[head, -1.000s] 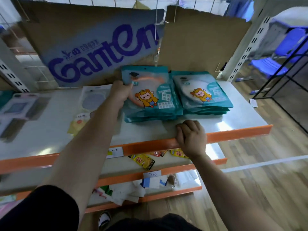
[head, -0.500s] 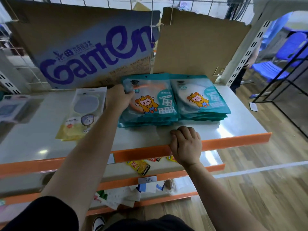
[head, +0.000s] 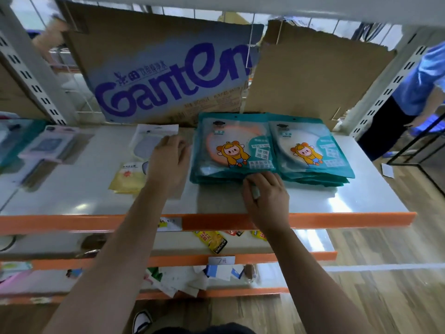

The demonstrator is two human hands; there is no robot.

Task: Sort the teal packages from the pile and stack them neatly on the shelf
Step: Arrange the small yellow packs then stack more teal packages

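Observation:
Two stacks of teal packages with a yellow cartoon figure lie side by side on the white shelf [head: 337, 203]: the left stack [head: 231, 150] and the right stack [head: 310, 150]. My left hand [head: 169, 162] hovers over the shelf just left of the left stack, fingers loosely spread, holding nothing. My right hand [head: 266, 196] reaches the front edge of the left stack, and its fingertips touch the lower edge of the packages.
A clear-and-yellow package [head: 142, 160] lies left of my left hand. Blurred pink and grey packs [head: 48, 145] sit far left. Cardboard sheets [head: 168, 75] stand behind. Lower shelves [head: 216, 276] hold loose items. A person in blue [head: 414, 97] stands at the right.
My left hand has let go of the left stack and drawn back to its left. My right hand has left the orange shelf edge and moved up to the stack's front edge.

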